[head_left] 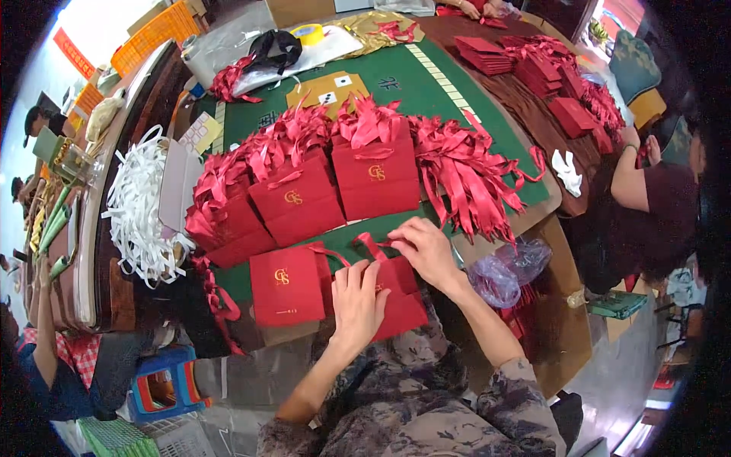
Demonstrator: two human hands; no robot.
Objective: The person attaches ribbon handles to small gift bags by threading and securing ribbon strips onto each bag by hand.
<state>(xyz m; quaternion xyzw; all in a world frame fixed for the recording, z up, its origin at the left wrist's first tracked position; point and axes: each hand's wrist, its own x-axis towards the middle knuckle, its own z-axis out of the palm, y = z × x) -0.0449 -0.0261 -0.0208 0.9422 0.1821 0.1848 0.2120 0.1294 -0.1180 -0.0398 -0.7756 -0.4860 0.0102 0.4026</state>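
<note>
L hand (354,303) palm down on L part of a red bag (401,303), fingers close together, thumb held off to the R w/ a gap btwn; nothing gripped there afaict. R hand (428,253) up by the bag's top edge, fingers bent, thumb & forefinger fairly narrow, tips at a red ribbon (368,241); can't tell if it's pinched or just touched. So the bag's lying flat, partly under L fingers & just below R fingertips

Just L of L fingers: 2nd red bag (285,293), flat, gold mark facing up, its ribbon trailing from the top R corner twd the fingers. Just beyond both hands' fingers: row of red bags (297,202) propped up, approx 3 fronts showing, ribbons bunched along their tops. Beyond R fingers & a bit R: big ribbon heap (464,164)

R of R fingers, near that wrist: clear plastic bag (509,276). Well L of L fingers: white box (175,186) next to a pile of white strips (141,217). Far beyond fingertips: green tabletop (388,65) & yellow tape roll (308,35). Well R of R fingers: co-worker's arm (633,179), near more red bags (537,76)
</note>
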